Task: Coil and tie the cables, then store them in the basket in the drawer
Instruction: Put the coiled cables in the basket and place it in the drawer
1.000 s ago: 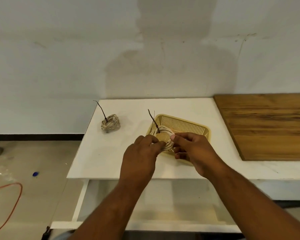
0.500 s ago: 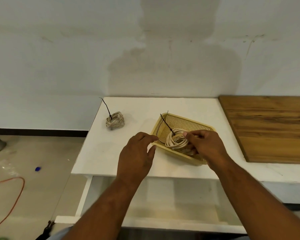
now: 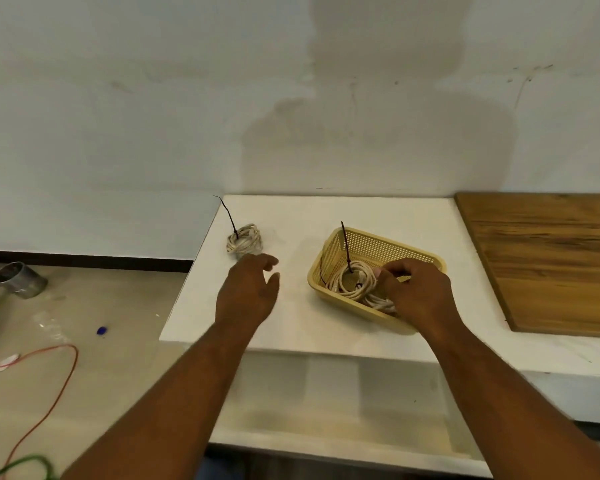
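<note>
A yellow mesh basket (image 3: 378, 238) stands on the white counter (image 3: 326, 213). In it lies a cream coiled cable (image 3: 351, 284) with a black tie sticking up; a second coil (image 3: 380, 302) shows beneath it. My right hand (image 3: 418, 294) reaches into the basket with its fingertips pinched at the top coil's right edge. A third tied coil (image 3: 245, 239) sits on the counter's left part. My left hand (image 3: 248, 294) hovers open just in front of that coil, not touching it. The open drawer (image 3: 326, 410) below the counter looks bare inside.
A wooden board (image 3: 551, 258) covers the counter to the right of the basket. On the floor at left are a metal can (image 3: 20, 278), a red wire (image 3: 49, 382), a green wire (image 3: 21, 465) and a small blue cap (image 3: 102, 330).
Both hands held the coil above the basket. My right hand lowered it into the basket; my left hand let go and moved left toward the coil on the counter.
</note>
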